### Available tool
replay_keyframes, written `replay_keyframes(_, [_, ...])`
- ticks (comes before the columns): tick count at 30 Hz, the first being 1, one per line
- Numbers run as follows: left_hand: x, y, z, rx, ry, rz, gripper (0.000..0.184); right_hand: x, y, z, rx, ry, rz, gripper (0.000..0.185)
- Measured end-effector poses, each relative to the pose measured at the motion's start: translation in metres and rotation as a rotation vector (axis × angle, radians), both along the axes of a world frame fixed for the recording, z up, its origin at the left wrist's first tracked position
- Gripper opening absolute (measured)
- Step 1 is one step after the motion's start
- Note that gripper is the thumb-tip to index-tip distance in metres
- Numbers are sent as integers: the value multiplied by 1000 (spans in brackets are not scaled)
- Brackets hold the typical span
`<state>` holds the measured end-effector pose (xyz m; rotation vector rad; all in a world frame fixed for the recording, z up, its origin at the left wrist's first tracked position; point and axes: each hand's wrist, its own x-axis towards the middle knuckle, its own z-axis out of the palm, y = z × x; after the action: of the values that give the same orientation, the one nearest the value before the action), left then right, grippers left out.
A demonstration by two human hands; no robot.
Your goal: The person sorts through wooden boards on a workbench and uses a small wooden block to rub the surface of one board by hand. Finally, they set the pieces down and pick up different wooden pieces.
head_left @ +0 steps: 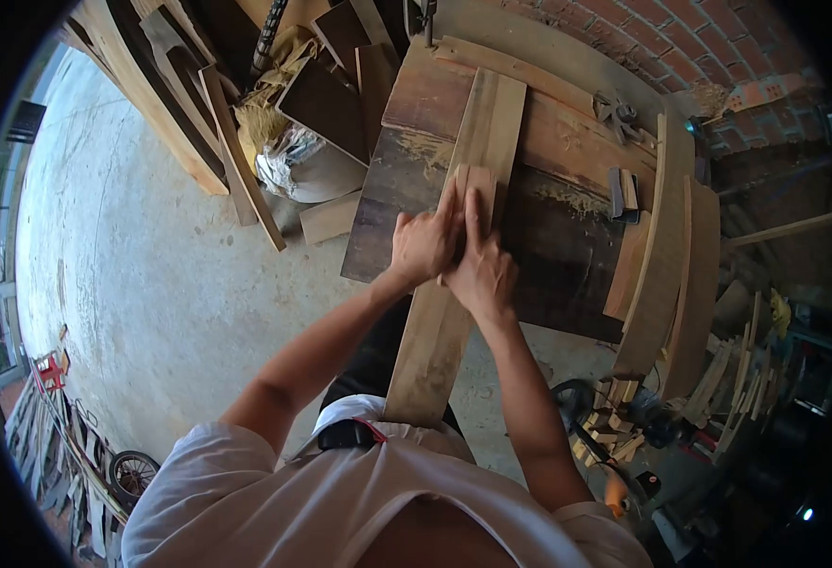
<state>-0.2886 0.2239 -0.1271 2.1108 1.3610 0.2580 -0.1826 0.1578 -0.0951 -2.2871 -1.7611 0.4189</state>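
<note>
A long pale board (pixel 430 350) runs from my waist up across the dark wooden worktable (pixel 567 256). Both hands meet on a small wooden block (pixel 477 178) that lies on the board. My left hand (pixel 423 244) grips the block's left side, its index finger stretched forward along it. On the right side my right hand (pixel 482 270) is closed round the block, one finger extended over its top. The rear of the block and its underside are hidden by my hands.
Offcuts and a white sack (pixel 307 166) stand left of the worktable. Curved boards (pixel 657 246) line its right edge, near a small clamp-like tool (pixel 617 115) and a small block (pixel 624 194). Scrap wood (pixel 615 421) lies on the floor at right, before a brick wall (pixel 681 47).
</note>
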Motion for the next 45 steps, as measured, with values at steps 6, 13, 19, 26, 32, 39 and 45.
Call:
replay_keyframes(6, [84, 155, 13, -62, 8, -40, 60, 75, 150, -9, -58, 17, -81, 89])
replay_keyframes(13, [44, 91, 6, -16, -12, -112, 66, 25, 73, -2, 110, 75, -97, 93])
replay_keyframes(19, [-70, -104, 38, -140, 14, -231, 85, -53, -113, 17, -52, 171, 64, 109])
replay_keyframes(26, [-40, -41, 18, -56, 47, -161, 81, -15, -31, 4, -53, 187, 126, 111])
replay_keyframes(32, [64, 181, 7, 81, 115, -143, 63, 63, 169, -19, 104, -13, -20, 97])
replay_keyframes(39, [88, 214, -4, 201, 80, -173, 61, 83, 210, -48, 277, -72, -68, 97])
replay_keyframes(45, [12, 54, 6, 187, -29, -237, 72, 8, 39, -4, 33, 67, -77, 103])
